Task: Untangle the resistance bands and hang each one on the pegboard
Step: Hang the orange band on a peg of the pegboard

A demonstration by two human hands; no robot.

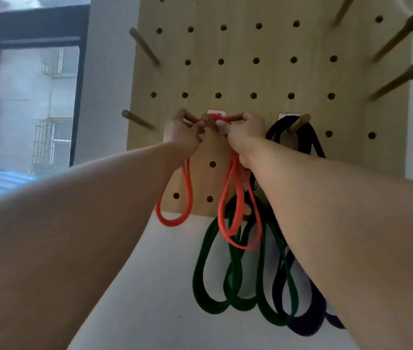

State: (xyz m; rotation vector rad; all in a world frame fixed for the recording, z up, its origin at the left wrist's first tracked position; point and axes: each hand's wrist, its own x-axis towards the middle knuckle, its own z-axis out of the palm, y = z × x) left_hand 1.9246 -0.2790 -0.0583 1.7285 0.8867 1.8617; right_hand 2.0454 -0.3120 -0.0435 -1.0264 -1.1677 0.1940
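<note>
The orange resistance band drapes over a wooden peg at the middle of the pegboard, its loops hanging past the board's lower edge. The left hand and right hand both pinch it beside the peg. A green band hangs below, a dark purple band to the right. Bare pegs line both edges; a window lies left.

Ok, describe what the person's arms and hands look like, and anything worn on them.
Both forearms are bare, with no sleeves in view. The left hand and right hand wear no gloves, and no watch, bracelet or ring shows. The picture is too blurred to tell about the nails.
</note>
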